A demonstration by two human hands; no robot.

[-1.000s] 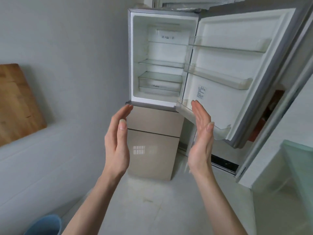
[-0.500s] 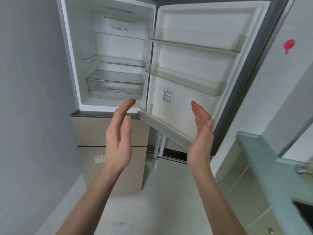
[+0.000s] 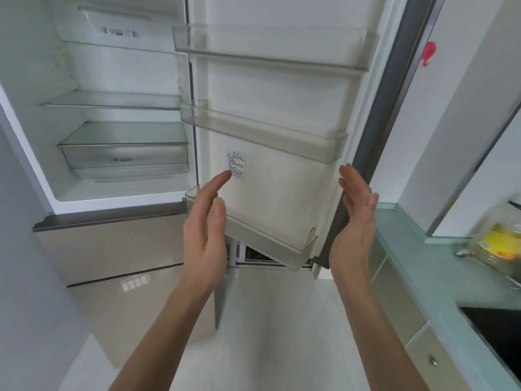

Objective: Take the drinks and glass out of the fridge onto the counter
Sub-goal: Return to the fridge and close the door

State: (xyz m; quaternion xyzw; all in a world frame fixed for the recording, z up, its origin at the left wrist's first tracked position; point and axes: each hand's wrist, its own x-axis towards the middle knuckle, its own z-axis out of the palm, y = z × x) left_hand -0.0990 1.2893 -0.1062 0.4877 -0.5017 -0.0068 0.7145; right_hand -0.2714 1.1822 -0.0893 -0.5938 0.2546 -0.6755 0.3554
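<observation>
At nine to eleven o'clock the fridge [image 3: 118, 114] stands open, its glass shelves [image 3: 112, 101] and the crisper drawer [image 3: 124, 153] showing no drinks or glass. The door [image 3: 267, 108] fills twelve o'clock, and all three door bins [image 3: 270, 56] look bare as well. Both hands hover in front of it holding nothing: the left hand [image 3: 207, 224] near six o'clock and the right hand [image 3: 356, 218] at four o'clock, palms facing, fingers straight and relaxed, a wide gap between them. At three o'clock the counter [image 3: 417, 266] carries a blurred bottle with a yellow label [image 3: 496, 238]; no glass is in view. Judging from this, unloading looks finished; the sensible step is a last scan of the shelves, then swinging the door shut by its edge
</observation>
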